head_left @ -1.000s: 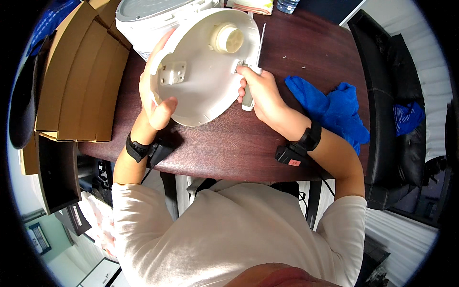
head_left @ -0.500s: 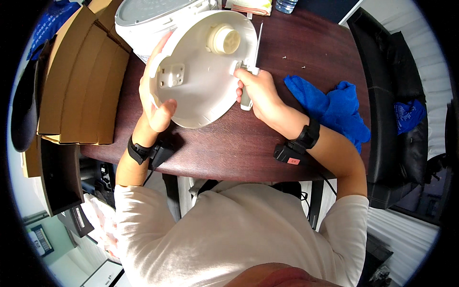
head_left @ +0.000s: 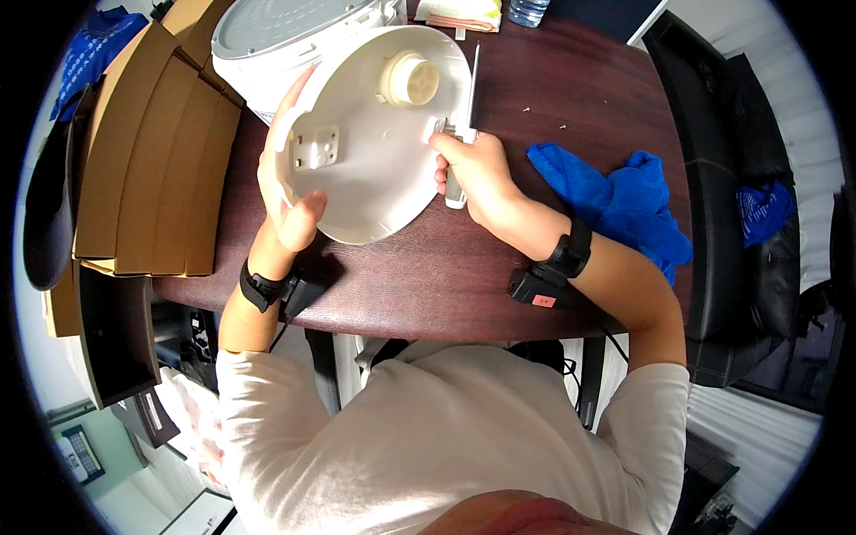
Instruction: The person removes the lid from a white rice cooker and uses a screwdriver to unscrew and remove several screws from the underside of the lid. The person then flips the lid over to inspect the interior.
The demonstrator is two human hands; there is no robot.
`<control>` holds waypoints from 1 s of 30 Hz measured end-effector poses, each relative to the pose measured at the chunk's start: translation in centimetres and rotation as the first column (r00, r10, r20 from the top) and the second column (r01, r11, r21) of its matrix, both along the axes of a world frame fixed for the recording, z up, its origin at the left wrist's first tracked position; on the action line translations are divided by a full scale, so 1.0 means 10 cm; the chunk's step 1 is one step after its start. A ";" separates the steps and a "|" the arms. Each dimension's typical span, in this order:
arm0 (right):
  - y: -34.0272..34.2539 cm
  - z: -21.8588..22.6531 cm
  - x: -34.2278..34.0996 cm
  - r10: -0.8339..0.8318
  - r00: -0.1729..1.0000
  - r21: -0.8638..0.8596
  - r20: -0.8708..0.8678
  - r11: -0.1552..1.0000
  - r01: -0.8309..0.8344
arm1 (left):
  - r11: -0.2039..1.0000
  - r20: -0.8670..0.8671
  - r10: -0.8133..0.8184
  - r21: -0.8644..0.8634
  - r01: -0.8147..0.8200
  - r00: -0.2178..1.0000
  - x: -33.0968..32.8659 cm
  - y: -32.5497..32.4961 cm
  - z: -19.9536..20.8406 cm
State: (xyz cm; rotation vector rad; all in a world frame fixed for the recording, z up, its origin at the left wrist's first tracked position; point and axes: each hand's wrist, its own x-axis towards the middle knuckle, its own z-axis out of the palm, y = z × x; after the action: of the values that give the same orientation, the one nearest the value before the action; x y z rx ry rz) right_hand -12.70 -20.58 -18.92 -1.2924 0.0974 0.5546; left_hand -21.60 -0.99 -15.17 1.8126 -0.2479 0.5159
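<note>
A round white plastic cover is tilted up over the table, its hollow inside facing me. Inside it are a cream round socket and a small white bracket. Along the cover's left rim my left hand grips it, thumb in front and fingers behind. At the right rim, my right hand is closed around a screwdriver-like tool with a pale grey handle. Its thin metal shaft points away from me beside the cover. The tool's exact contact with the cover is hidden by my fingers.
Two tiny screws lie on the dark wooden table. A blue cloth is near my right forearm. Behind the cover stands a white appliance with a grey top. Cardboard boxes border the left side.
The cover and both hands have shifted very slightly left and toward me. Both grips look the same.
</note>
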 end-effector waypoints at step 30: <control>-0.04 0.01 0.00 0.025 0.998 0.077 0.056 0.997 -0.029 | 1.000 -0.031 -0.002 -0.020 0.002 1.000 0.00 0.03 -0.04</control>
State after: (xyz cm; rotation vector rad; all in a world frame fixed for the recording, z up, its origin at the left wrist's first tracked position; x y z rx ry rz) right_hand -12.71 -21.01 -18.87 -1.2338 0.0122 0.5405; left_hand -21.64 -0.67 -15.57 1.7995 -0.2228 0.4874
